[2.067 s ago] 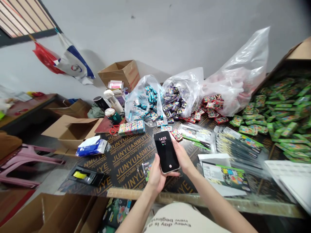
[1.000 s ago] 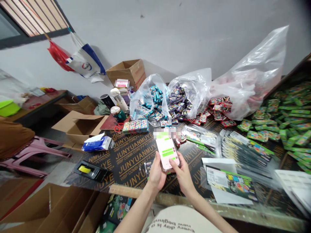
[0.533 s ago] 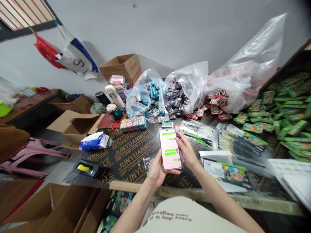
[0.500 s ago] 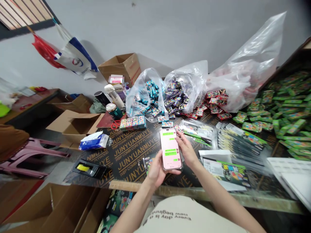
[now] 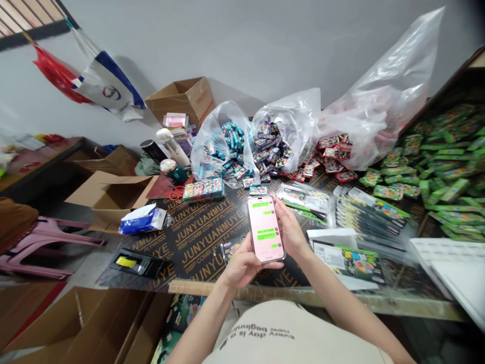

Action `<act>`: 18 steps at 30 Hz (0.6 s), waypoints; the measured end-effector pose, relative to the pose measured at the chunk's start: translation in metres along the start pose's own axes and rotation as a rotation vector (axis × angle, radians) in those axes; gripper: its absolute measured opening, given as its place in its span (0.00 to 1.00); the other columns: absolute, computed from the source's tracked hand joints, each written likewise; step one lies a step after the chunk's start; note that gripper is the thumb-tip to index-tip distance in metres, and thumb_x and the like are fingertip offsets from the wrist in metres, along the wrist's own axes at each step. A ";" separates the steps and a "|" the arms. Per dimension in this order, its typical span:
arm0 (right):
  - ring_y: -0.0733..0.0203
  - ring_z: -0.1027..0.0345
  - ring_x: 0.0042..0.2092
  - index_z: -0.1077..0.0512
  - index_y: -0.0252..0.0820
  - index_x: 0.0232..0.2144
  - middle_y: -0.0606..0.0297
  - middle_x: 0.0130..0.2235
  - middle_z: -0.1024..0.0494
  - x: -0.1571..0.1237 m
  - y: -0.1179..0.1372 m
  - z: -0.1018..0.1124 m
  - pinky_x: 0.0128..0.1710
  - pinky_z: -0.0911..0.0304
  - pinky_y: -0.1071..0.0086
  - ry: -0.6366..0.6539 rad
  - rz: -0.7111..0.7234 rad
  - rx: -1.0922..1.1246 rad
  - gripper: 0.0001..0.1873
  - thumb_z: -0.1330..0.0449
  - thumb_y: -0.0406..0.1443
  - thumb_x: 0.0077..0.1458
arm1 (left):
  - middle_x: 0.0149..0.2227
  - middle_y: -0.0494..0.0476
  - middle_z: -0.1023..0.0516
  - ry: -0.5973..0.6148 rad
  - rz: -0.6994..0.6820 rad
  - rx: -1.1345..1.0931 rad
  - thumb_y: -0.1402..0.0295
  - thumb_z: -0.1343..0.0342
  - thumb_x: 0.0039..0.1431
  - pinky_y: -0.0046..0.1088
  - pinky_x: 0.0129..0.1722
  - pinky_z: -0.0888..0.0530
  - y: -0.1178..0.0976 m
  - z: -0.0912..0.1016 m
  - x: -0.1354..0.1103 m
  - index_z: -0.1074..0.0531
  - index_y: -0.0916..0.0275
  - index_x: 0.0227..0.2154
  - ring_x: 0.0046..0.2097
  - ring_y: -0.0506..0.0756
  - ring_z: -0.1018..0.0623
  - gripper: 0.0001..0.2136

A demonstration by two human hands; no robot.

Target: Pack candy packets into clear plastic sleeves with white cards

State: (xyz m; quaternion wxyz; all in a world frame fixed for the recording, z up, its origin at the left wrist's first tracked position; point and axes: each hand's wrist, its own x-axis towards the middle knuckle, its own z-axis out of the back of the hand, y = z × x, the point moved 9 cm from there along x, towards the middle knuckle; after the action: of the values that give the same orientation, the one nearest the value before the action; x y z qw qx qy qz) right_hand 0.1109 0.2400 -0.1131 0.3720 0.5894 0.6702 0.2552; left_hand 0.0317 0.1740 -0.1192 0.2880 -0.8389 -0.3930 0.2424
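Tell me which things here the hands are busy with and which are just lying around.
In hand: phone, lit screen, held by left hand and right hand.
Lying about: tissue pack, red scissors, tape dispenser, clear bags of small packets, green packets, cardboard box.

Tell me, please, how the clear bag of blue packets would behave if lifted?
Probably floppy: the clear bag is thin, crumpled film. Its mouth gapes open at the front, so blue packets would likely spill.
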 end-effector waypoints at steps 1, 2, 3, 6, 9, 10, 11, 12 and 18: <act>0.63 0.29 0.36 0.36 0.49 0.49 0.68 0.41 0.23 0.000 0.001 -0.001 0.32 0.36 0.74 0.001 0.005 0.004 0.26 0.41 0.46 0.47 | 0.52 0.57 0.33 0.008 -0.003 -0.010 0.86 0.55 0.37 0.53 0.46 0.33 0.000 -0.001 0.000 0.47 0.52 0.55 0.51 0.62 0.31 0.39; 0.63 0.29 0.37 0.36 0.49 0.49 0.68 0.41 0.23 0.000 0.001 -0.001 0.33 0.36 0.74 0.003 0.008 0.009 0.26 0.41 0.46 0.47 | 0.53 0.57 0.33 0.017 -0.007 -0.018 0.86 0.55 0.36 0.53 0.46 0.33 -0.001 -0.001 0.000 0.48 0.52 0.55 0.51 0.63 0.32 0.39; 0.63 0.29 0.37 0.36 0.48 0.49 0.68 0.41 0.23 0.000 0.002 -0.001 0.33 0.36 0.74 0.002 0.009 0.015 0.26 0.41 0.46 0.48 | 0.54 0.56 0.34 0.026 -0.012 -0.021 0.86 0.55 0.35 0.54 0.46 0.33 -0.001 -0.002 -0.001 0.49 0.51 0.56 0.52 0.63 0.32 0.40; 0.63 0.29 0.38 0.37 0.48 0.50 0.68 0.41 0.24 -0.001 0.001 -0.001 0.35 0.36 0.74 -0.003 0.006 0.029 0.26 0.41 0.45 0.49 | 0.55 0.55 0.35 0.042 -0.020 -0.009 0.87 0.56 0.33 0.53 0.47 0.34 -0.003 -0.005 -0.001 0.50 0.50 0.56 0.53 0.63 0.33 0.43; 0.62 0.29 0.38 0.36 0.48 0.50 0.67 0.41 0.24 -0.001 0.002 -0.001 0.34 0.36 0.72 -0.002 0.009 0.027 0.26 0.41 0.46 0.48 | 0.55 0.55 0.35 0.038 -0.025 0.003 0.87 0.57 0.32 0.53 0.47 0.33 -0.003 -0.005 0.000 0.51 0.50 0.57 0.53 0.63 0.34 0.44; 0.61 0.29 0.38 0.36 0.48 0.50 0.67 0.42 0.24 -0.001 0.002 -0.002 0.35 0.35 0.72 -0.002 0.014 0.024 0.26 0.41 0.46 0.48 | 0.55 0.55 0.36 0.032 -0.027 0.004 0.87 0.57 0.32 0.52 0.46 0.32 -0.003 -0.005 0.000 0.51 0.50 0.57 0.53 0.63 0.34 0.44; 0.61 0.29 0.38 0.35 0.48 0.49 0.67 0.42 0.24 -0.001 0.003 -0.002 0.35 0.35 0.71 -0.005 0.020 0.022 0.26 0.41 0.46 0.47 | 0.55 0.55 0.36 0.025 -0.028 0.004 0.87 0.57 0.33 0.52 0.46 0.32 -0.003 -0.004 0.000 0.51 0.50 0.57 0.54 0.63 0.34 0.43; 0.61 0.29 0.39 0.35 0.48 0.49 0.68 0.42 0.24 -0.001 0.003 -0.002 0.36 0.35 0.71 -0.010 0.026 0.022 0.26 0.41 0.46 0.47 | 0.55 0.55 0.36 0.019 -0.029 0.002 0.87 0.57 0.33 0.51 0.45 0.31 -0.003 -0.004 0.000 0.51 0.50 0.57 0.54 0.64 0.34 0.43; 0.61 0.30 0.40 0.35 0.48 0.49 0.67 0.44 0.25 -0.001 0.006 -0.001 0.38 0.35 0.71 -0.029 0.048 0.032 0.26 0.41 0.46 0.47 | 0.54 0.56 0.33 -0.073 -0.026 -0.041 0.85 0.52 0.41 0.47 0.44 0.29 -0.002 0.001 0.000 0.49 0.51 0.57 0.51 0.62 0.30 0.38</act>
State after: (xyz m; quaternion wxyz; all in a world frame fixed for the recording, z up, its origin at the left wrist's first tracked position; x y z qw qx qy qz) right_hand 0.1139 0.2399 -0.1074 0.3659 0.6148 0.6544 0.2446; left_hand 0.0298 0.1759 -0.1187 0.2591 -0.8301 -0.4190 0.2611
